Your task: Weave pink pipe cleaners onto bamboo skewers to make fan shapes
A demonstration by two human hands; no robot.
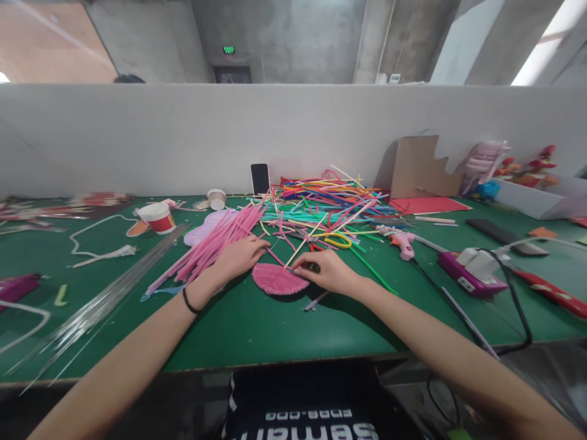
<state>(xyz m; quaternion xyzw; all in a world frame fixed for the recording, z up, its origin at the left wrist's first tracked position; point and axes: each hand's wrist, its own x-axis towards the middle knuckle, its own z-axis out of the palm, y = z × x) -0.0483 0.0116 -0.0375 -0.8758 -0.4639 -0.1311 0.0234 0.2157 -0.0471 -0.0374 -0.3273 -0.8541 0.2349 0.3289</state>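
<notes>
A pink half-round piece with a ribbed, fuzzy surface and scalloped lower edge (279, 280) lies on the green table in front of me. My right hand (326, 270) pinches at its upper right edge, thumb and forefinger together. A pale thin stick (305, 241) slants up from the piece's top edge. To the left, my left hand (241, 255) rests beside a bundle of pink pipe cleaners (206, 250), fingers curled together. From its fingertips a pink pipe cleaner (276, 256) runs toward the half-round piece; the exact grip is partly hidden.
Behind is a heap of coloured pipe cleaners (321, 205), with a phone (260, 178) propped upright. A pink glue gun (402, 242) and purple power strip (472, 275) stand right. Left are a paper cup (157, 217) and thin metal wires (98, 302). Yellow-handled pliers (338, 239) lie near my right hand.
</notes>
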